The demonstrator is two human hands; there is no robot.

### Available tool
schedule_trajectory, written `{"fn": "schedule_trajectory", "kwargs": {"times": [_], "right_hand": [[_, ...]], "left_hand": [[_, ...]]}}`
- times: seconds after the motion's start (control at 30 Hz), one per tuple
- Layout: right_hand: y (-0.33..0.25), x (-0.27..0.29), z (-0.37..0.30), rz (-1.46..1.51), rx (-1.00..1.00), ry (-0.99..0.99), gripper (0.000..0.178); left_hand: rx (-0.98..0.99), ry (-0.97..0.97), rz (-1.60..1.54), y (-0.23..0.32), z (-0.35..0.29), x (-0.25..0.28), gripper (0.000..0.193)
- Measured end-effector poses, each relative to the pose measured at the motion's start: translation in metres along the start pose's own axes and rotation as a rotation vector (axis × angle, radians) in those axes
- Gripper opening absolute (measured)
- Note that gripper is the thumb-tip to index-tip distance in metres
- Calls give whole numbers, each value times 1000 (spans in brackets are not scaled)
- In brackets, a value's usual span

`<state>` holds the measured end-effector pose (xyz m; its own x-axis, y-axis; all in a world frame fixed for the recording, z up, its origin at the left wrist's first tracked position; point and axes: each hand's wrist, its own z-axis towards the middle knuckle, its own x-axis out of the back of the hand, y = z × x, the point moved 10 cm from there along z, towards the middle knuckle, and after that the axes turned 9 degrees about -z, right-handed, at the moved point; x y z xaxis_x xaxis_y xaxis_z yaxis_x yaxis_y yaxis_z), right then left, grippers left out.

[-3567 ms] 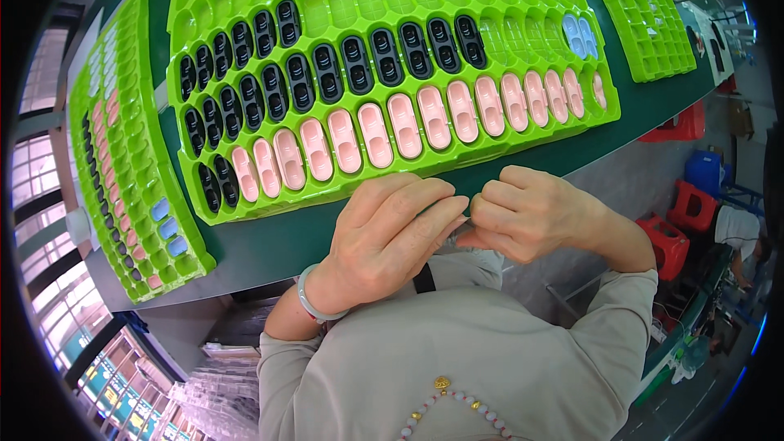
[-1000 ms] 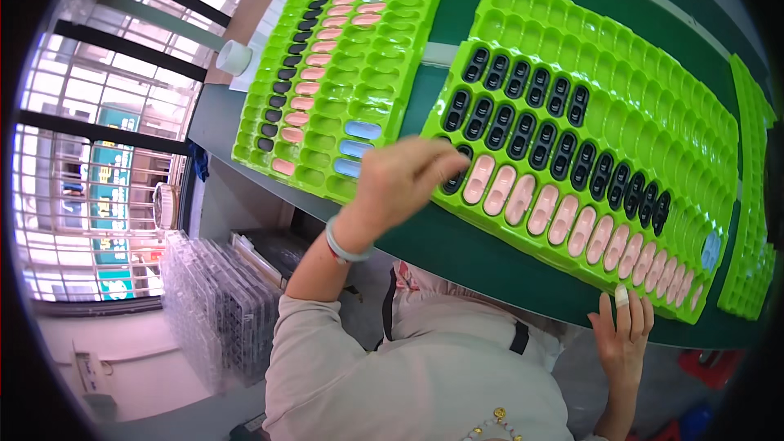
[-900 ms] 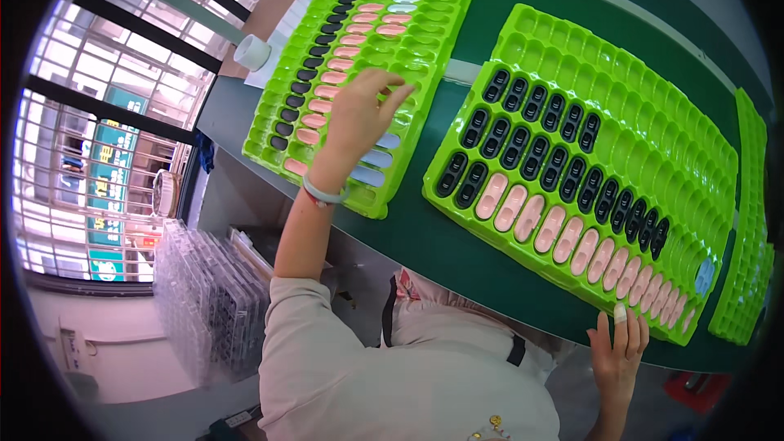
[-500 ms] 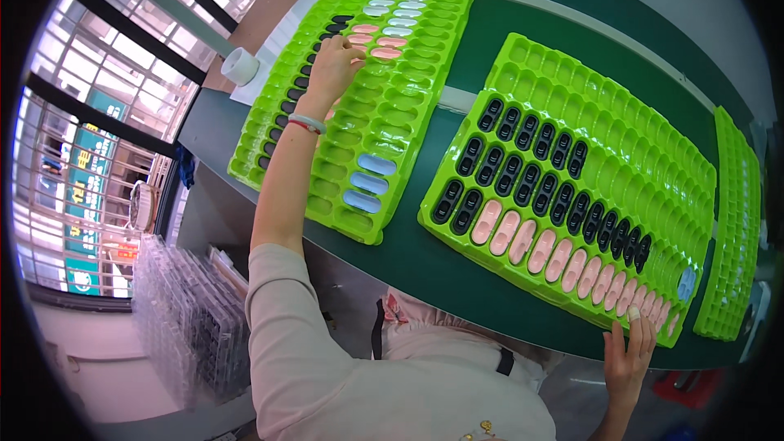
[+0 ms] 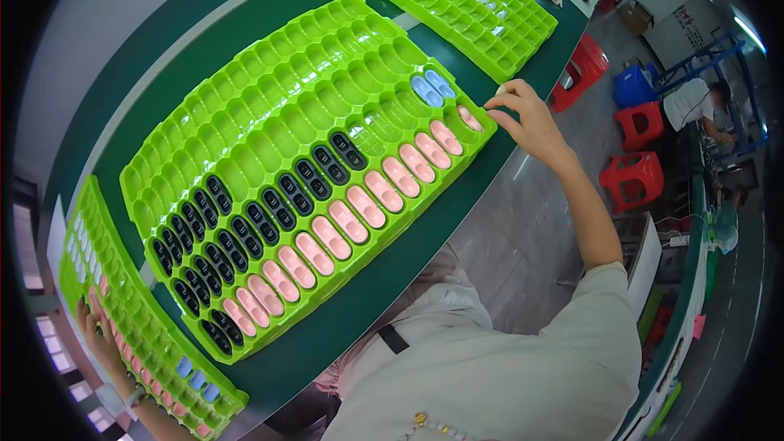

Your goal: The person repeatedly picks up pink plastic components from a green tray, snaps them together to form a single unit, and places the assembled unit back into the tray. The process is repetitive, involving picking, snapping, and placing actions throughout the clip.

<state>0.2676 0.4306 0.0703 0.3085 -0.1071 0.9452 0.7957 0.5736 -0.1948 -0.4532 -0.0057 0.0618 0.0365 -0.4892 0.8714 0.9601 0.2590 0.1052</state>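
In front of me lies a bright green moulded tray with rows of oval pockets. Pink oval pieces fill most of its near row, black oval pieces sit in the rows behind, and two light blue pieces lie near its right end. My right hand is at that end, thumb and index finger bent but apart, beside the last pink piece. At the far left my left hand rests over a second green tray, fingers spread; what lies under them is hidden.
White pieces and several blue ones sit in the left tray. Another green tray stands beyond, on the dark green table. Red stools and a seated person are off to the right.
The view has swung to the right. My right hand has moved from the near row's pink pieces to just off the tray's right end. My left hand stays at the left tray, fingers now more spread.
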Motion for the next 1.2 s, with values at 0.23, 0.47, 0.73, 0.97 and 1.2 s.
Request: {"fn": "schedule_trajectory", "kwargs": {"times": [0.23, 0.47, 0.73, 0.97, 1.2], "right_hand": [[-22, -62, 22, -186, 307, -348, 23], [-29, -71, 39, -256, 497, -499, 27], [-20, -54, 42, -91, 442, -598, 37], [-19, -54, 33, 76, 455, -646, 27], [-22, -58, 27, -81, 457, -496, 21]], "left_hand": [[573, -150, -977, 223, -32, -11, 11], [1058, -828, -1978, 473, -71, -134, 68], [945, -1275, -2058, 592, -21, -165, 28], [753, -1115, -2043, 601, 4, -182, 32], [771, -1167, -1956, 600, 1, -190, 43]]}}
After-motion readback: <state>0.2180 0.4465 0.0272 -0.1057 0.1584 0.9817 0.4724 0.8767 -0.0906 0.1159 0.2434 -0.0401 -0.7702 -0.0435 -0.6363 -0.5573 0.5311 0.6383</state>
